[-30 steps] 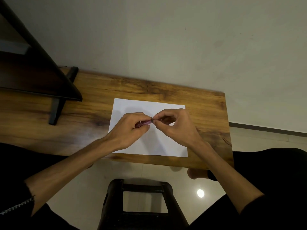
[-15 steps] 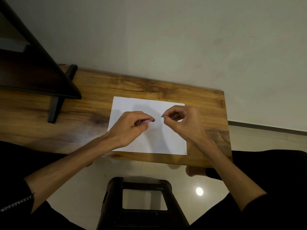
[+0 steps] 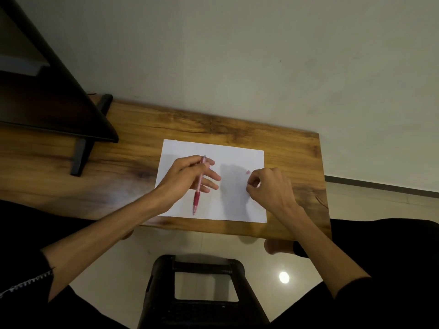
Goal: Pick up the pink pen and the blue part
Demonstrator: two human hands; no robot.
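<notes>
Starting nearest: black stool (image 3: 204,290) on the floor below the wooden table (image 3: 133,148). Left hand (image 3: 187,179) pinches a pink pen (image 3: 199,186) over white paper (image 3: 213,181), other fingers spread. Right hand (image 3: 268,188), fingers curled, rests on paper; what it pinches, cannot tell. Tiny pink piece (image 3: 248,172) just beyond it.

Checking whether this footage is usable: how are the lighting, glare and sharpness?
Head view: dim, warm light; the hands throw soft shadows on the white paper; a bright glare spot shines on the floor tiles; the pen in the left hand looks slightly soft; wide-angle bending at the edges.
</notes>
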